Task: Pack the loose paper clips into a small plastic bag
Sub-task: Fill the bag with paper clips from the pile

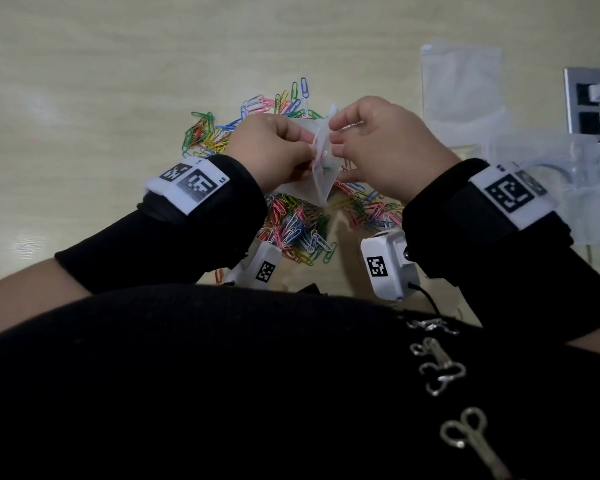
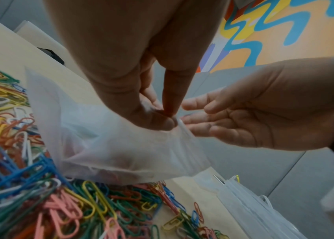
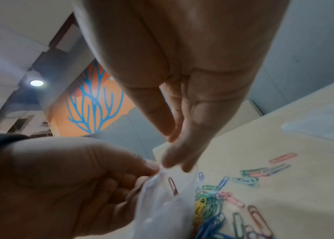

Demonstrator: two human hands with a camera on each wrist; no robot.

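A small translucent plastic bag (image 1: 321,181) hangs in the air over a pile of coloured paper clips (image 1: 298,230) on the pale wooden table (image 1: 118,81). My left hand (image 1: 309,142) pinches the bag's top edge between thumb and forefinger; the left wrist view shows this pinch (image 2: 169,118) closely. My right hand (image 1: 336,131) faces it, and its straight fingertips (image 3: 174,163) touch the bag's rim (image 3: 168,174). In the left wrist view the right hand (image 2: 188,119) shows a bare palm. A few clips (image 3: 173,186) show through the bag's wall.
More loose clips (image 1: 205,129) spread left and behind the hands. Spare flat bags (image 1: 461,81) lie at the back right, with a heap of clear plastic (image 1: 551,161) and a grey socket panel (image 1: 582,98) at the right edge.
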